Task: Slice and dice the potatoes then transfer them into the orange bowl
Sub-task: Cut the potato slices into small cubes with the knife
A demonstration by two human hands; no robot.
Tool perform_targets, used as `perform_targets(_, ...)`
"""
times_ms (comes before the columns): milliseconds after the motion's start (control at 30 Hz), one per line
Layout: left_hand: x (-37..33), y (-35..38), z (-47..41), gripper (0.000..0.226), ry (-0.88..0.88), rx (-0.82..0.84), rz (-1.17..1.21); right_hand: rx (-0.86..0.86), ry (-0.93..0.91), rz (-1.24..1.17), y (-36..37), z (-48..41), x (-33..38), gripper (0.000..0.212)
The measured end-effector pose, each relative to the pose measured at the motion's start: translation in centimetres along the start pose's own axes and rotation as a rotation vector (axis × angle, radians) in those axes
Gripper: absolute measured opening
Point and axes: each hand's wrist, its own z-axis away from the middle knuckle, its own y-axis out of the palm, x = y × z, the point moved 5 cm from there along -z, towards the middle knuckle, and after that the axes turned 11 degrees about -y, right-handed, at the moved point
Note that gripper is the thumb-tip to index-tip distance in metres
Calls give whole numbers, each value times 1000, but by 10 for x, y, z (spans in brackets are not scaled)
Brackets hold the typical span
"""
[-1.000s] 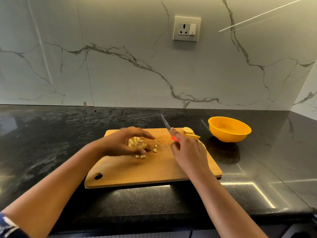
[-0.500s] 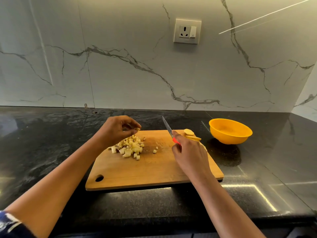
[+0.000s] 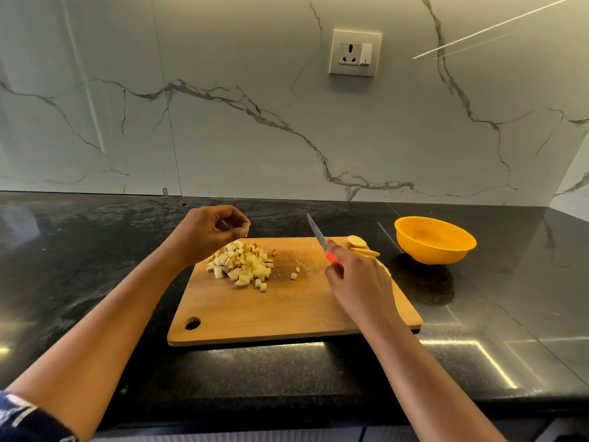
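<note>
On the glossy black stone tabletop [image 3: 478,330], a rectangular wooden cutting board [image 3: 287,311] carries a pile of pale diced potato cubes [image 3: 242,264]; the round orange plastic bowl [image 3: 435,239] sits empty, well right. The right hand [image 3: 358,282] grips the red-handled knife [image 3: 320,239]; left hand [image 3: 208,231] fingers [image 3: 243,231] pinch one cube, which may drop onto the tabletop.

Single head-worn wide-angle view, no second one to overlap. Faces forward and down across the black countertop [image 3: 95,250] toward the marble back wall [image 3: 223,122]. Cutting board [image 3: 287,314] sits mid-frame, close; countertop's near edge runs along the bottom. Edges bow from lens distortion.
</note>
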Motion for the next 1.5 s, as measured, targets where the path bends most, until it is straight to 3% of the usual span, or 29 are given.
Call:
perform_targets(367,5,2,-2,13,13,11,-258,9,13,-4,-1,1,0,48)
perform_targets(467,-4,1,3,35,93,6,-194,8,7,4,-2,1,0,48)
perform_targets(567,-17,24,15,56,193,247,-147,6,8,7,-2,1,0,48)
perform_targets(633,-21,48,21,68,270,380,-321,4,14,8,-1,1,0,48)
perform_targets(700,-17,61,18,73,302,393,-480,-1,17,8,-1,0,-1,48)
perform_targets(767,-10,58,12,78,301,304,-513,-4,16,8,-2,0,-1,48)
perform_targets(900,-1,50,3,64,322,151,-489,1,11,7,-3,2,0,49)
perform_targets(1033,1,36,-10,46,218,-4,-243,16,12,6,-4,1,-2,49)
perform_targets(1167,16,30,-19,12,77,57,-74,16,14,0,-4,2,-2,48)
perform_targets(1300,12,19,-15,8,16,-77,51,15,16,-8,-4,2,-3,49)
perform_targets(1367,-5,16,-8,25,63,-127,58,4,24,-18,-5,2,-4,48)
perform_targets(1433,-32,30,1,37,158,-24,3,-2,49,-31,-6,2,-7,48)
perform_targets(1500,-56,61,8,36,275,158,-270,-15,74,-43,-7,1,-10,49)
